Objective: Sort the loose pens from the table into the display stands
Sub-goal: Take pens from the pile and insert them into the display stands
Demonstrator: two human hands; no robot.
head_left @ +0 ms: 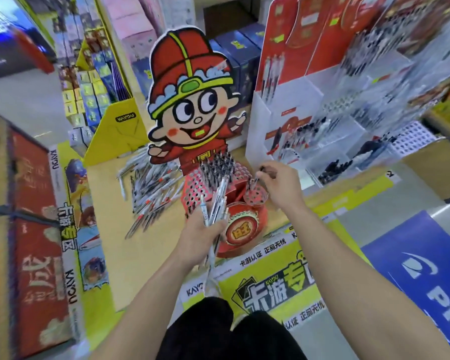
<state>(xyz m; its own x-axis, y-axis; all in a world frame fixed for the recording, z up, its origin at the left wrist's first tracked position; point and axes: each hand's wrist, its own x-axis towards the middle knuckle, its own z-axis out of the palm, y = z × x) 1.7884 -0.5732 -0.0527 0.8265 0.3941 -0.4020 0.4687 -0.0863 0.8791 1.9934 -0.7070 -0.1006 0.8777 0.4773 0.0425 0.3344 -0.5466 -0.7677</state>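
Bright, even shop light with soft shadows; the edges smear and bend, and only the centre stays fairly sharp.

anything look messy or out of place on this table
Yes: a heap of loose pens lies scattered on the table left of the red display stand, pointing every way instead of standing in its holes. The left hand grips another bundle.
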